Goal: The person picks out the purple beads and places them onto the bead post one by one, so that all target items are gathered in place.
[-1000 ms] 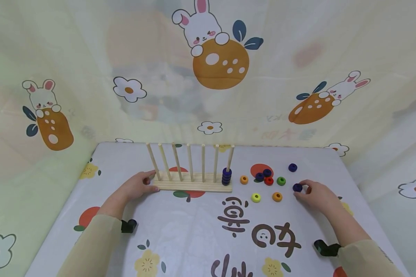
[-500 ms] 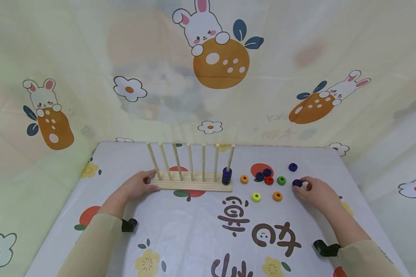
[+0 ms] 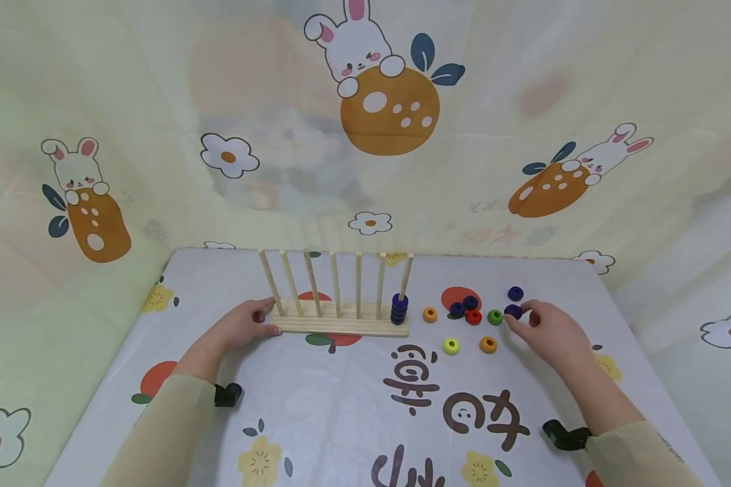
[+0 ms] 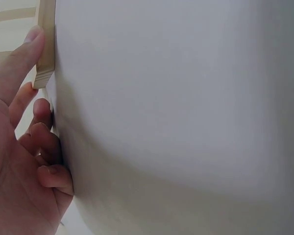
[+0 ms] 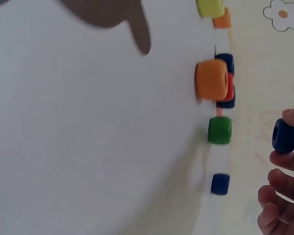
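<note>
A wooden peg rack point(image 3: 341, 327) with a row of upright pegs stands at the middle of the table. Its left end is held by my left hand point(image 3: 244, 326), thumb along the front edge in the left wrist view and a finger behind. Dark blue beads point(image 3: 399, 312) are stacked on its rightmost peg. Between thumb and finger, my right hand point(image 3: 554, 335) pinches a dark blue bead point(image 5: 285, 136), raised off the table in the right wrist view. Close to it lie a green bead point(image 3: 495, 317) and another dark blue bead point(image 3: 515, 293).
Left of the right hand, loose beads lie on the patterned cloth point(image 3: 341, 399): an orange bead point(image 3: 429, 314), a yellow bead point(image 3: 451, 346), another orange bead point(image 3: 488, 345), a red bead point(image 3: 473, 317) touching two blue ones. A printed curtain point(image 3: 280, 135) hangs behind the table.
My right hand has moved away from me and slightly left with the pinched blue bead, which is now near the green one. My left hand and the rack have stayed still.
</note>
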`<action>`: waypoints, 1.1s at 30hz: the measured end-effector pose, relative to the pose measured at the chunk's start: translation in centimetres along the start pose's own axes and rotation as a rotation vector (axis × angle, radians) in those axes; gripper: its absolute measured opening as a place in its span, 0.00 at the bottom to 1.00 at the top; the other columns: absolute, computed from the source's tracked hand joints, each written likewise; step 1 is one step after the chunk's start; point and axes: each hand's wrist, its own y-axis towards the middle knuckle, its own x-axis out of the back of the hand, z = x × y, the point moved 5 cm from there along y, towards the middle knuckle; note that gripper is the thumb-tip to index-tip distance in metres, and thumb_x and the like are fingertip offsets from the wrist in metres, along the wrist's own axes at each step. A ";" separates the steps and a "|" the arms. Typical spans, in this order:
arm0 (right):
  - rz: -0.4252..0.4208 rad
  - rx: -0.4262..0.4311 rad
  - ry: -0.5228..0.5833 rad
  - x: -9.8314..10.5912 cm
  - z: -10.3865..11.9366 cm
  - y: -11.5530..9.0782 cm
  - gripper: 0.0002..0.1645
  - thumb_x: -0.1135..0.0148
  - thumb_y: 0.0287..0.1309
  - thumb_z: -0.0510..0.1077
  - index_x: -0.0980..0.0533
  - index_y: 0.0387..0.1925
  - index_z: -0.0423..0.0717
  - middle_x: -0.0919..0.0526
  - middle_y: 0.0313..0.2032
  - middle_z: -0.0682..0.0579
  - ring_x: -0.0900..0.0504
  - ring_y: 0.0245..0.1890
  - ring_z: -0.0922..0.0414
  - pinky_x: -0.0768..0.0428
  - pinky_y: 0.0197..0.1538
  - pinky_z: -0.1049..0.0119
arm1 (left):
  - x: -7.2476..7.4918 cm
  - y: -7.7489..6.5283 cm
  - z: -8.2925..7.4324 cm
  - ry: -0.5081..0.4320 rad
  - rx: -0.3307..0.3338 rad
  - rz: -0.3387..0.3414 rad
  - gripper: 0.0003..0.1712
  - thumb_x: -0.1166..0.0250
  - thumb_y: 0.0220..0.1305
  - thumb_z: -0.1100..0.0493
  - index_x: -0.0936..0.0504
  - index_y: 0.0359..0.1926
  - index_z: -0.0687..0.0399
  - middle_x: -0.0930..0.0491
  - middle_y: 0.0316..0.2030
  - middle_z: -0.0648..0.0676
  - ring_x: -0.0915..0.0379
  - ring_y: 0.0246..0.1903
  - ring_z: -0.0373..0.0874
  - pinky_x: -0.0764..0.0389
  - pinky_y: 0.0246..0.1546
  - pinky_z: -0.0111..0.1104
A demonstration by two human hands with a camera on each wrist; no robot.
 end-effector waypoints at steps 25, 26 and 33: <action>-0.169 0.176 0.129 3.1 11.3 -0.9 0.29 0.39 0.63 0.62 0.23 0.50 0.42 0.23 0.36 0.45 0.28 0.37 0.49 0.28 0.37 0.57 | -0.2 -0.1 -0.1 -0.006 0.015 0.002 0.48 0.28 0.58 0.44 0.38 0.75 0.48 0.31 0.40 0.57 0.34 0.46 0.51 0.33 0.45 0.44; -0.177 0.185 0.136 3.3 11.9 -1.0 0.29 0.39 0.63 0.62 0.23 0.50 0.42 0.23 0.36 0.46 0.28 0.37 0.49 0.28 0.37 0.57 | -0.2 -0.1 -0.1 -0.006 0.013 0.002 0.48 0.28 0.58 0.44 0.38 0.75 0.48 0.31 0.40 0.57 0.34 0.46 0.51 0.33 0.44 0.44; -0.223 0.234 0.236 5.0 16.4 -1.2 0.27 0.39 0.63 0.63 0.23 0.49 0.46 0.25 0.34 0.49 0.29 0.36 0.51 0.30 0.36 0.58 | 0.0 -0.1 0.0 -0.007 0.014 0.004 0.48 0.28 0.59 0.45 0.39 0.75 0.48 0.32 0.40 0.56 0.34 0.45 0.50 0.34 0.44 0.44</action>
